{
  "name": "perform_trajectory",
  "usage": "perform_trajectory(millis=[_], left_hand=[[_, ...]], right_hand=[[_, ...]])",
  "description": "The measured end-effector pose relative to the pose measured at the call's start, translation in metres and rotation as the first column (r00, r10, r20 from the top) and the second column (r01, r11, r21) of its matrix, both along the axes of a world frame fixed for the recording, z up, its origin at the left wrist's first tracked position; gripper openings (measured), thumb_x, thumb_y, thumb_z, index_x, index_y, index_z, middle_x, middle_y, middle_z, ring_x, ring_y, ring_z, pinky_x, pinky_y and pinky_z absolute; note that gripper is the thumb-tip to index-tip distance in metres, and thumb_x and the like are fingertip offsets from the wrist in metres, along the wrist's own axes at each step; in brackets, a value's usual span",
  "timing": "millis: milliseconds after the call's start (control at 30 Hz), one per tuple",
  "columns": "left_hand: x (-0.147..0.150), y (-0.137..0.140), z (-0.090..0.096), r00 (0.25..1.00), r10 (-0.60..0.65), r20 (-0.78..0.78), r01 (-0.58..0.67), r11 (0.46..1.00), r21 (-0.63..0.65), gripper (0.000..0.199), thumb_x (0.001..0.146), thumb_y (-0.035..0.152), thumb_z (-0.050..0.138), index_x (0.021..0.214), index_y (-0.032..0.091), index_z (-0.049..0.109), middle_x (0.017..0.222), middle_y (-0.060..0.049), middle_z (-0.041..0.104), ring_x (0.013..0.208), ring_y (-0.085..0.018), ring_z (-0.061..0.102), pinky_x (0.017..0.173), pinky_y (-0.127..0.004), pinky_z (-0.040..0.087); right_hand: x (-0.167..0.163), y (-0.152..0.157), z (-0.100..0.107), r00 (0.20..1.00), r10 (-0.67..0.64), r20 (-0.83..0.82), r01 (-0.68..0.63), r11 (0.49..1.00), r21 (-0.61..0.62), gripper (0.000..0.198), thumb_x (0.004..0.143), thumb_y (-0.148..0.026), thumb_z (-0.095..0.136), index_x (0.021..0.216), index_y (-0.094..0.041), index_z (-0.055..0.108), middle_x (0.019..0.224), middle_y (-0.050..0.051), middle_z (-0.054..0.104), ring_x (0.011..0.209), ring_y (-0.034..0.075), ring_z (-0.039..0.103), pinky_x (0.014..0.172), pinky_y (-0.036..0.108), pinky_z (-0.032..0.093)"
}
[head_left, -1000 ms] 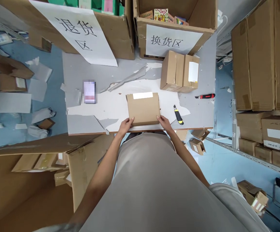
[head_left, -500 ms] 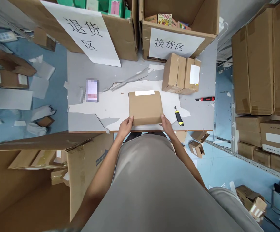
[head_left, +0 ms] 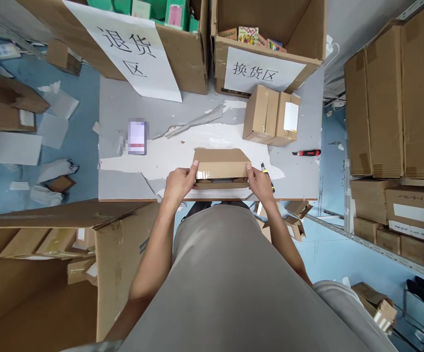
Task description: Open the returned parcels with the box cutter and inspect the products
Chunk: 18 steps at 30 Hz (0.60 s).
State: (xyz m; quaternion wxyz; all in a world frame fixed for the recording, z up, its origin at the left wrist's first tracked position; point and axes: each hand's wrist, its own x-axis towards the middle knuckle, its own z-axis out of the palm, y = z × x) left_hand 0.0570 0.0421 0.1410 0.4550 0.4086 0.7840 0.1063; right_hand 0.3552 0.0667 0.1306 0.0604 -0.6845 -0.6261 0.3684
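Observation:
A small brown cardboard box (head_left: 219,168) rests near the front edge of the table, between my hands. A narrow dark gap runs along its near side, below a strip of shiny tape. My left hand (head_left: 180,184) grips the left end, thumb on top. At the right end, my right hand (head_left: 260,183) holds the box the same way. What lies inside cannot be made out. Just beyond my right fingers is a black and yellow utility knife (head_left: 268,177), partly covered by that hand.
Two cartons (head_left: 259,115) stand together at the table's back right, near a red and black utility knife (head_left: 307,153). A phone-like device (head_left: 137,138) lies left. Two large open boxes with paper signs (head_left: 265,71) line the back. A deep carton (head_left: 124,264) stands at lower left.
The box has tilted, so its taped near side and the dark gap now show. Both hands have moved up along its ends, and the right hand now partly covers the yellow knife.

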Motion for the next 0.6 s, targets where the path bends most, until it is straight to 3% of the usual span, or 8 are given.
perform_trajectory(millis=[100,200,300,367,467,600], left_hand=[[0.003,-0.002,0.025,0.999,-0.027,-0.038,0.028,0.999,0.023,0.072,0.108,0.078,0.048,0.057,0.029,0.06,0.059,-0.014,0.073,0.088,-0.04,0.076,0.087,-0.042,0.052],[0.002,-0.011,0.054,0.998,-0.026,-0.052,0.03,0.996,0.085,0.072,0.107,0.08,0.048,0.061,0.027,0.065,0.059,-0.012,0.072,0.084,-0.038,0.076,0.084,-0.04,0.054],[0.001,-0.021,0.079,1.0,0.01,-0.024,-0.005,0.983,0.185,0.072,0.108,0.081,0.048,0.069,0.025,0.07,0.067,-0.01,0.074,0.08,-0.034,0.076,0.079,-0.039,0.056],[0.0,-0.025,0.086,0.998,0.05,0.039,-0.058,0.965,0.255,0.071,0.109,0.081,0.05,0.074,0.022,0.071,0.079,-0.009,0.076,0.08,-0.031,0.076,0.076,-0.038,0.06],[-0.003,-0.021,0.072,0.962,0.149,0.229,-0.227,0.903,0.364,0.069,0.107,0.082,0.057,0.086,0.019,0.074,0.099,-0.01,0.075,0.092,-0.028,0.076,0.081,-0.039,0.07],[-0.005,-0.01,0.018,0.834,0.23,0.502,-0.438,0.829,0.348,0.057,0.098,0.073,0.071,0.108,0.018,0.079,0.124,-0.011,0.077,0.118,-0.03,0.074,0.099,-0.046,0.072]], right_hand=[[0.002,-0.005,0.022,1.0,0.001,0.0,-0.001,1.0,0.013,0.079,0.117,-0.082,0.024,0.091,-0.029,0.076,0.081,0.012,0.08,0.083,0.036,0.08,0.081,0.04,0.053],[0.006,-0.016,0.058,1.0,-0.006,-0.005,0.007,0.999,0.042,0.078,0.116,-0.085,0.027,0.089,-0.029,0.074,0.075,0.009,0.076,0.075,0.034,0.078,0.076,0.039,0.051],[0.007,-0.026,0.096,0.998,-0.035,-0.044,0.039,0.995,0.089,0.075,0.115,-0.086,0.033,0.097,-0.028,0.077,0.071,0.005,0.072,0.073,0.031,0.076,0.074,0.037,0.053],[0.006,-0.028,0.11,0.992,-0.062,-0.108,0.074,0.991,0.11,0.071,0.115,-0.086,0.04,0.106,-0.028,0.081,0.075,0.004,0.074,0.076,0.03,0.078,0.075,0.038,0.058],[0.0,-0.021,0.103,0.946,-0.117,-0.302,0.156,0.982,0.108,0.064,0.111,-0.084,0.053,0.129,-0.03,0.083,0.108,0.006,0.085,0.096,0.03,0.084,0.083,0.041,0.069],[-0.011,-0.002,0.062,0.782,-0.181,-0.596,0.25,0.968,0.033,0.075,0.102,-0.082,0.071,0.159,-0.033,0.072,0.158,0.004,0.075,0.139,0.032,0.076,0.104,0.046,0.072]])
